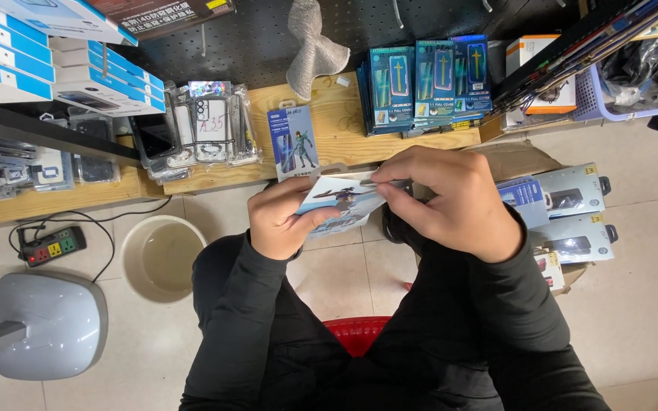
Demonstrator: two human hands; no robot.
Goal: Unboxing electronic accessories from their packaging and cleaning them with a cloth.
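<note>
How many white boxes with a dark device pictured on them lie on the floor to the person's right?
2 in full view: one white box beside the right hand, another white box just below it. A smaller box partly hidden under them may be a third.

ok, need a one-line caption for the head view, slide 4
Seated person's left hand and right hand both grip a flat illustrated packet above a wooden shelf of boxed stock.
</note>
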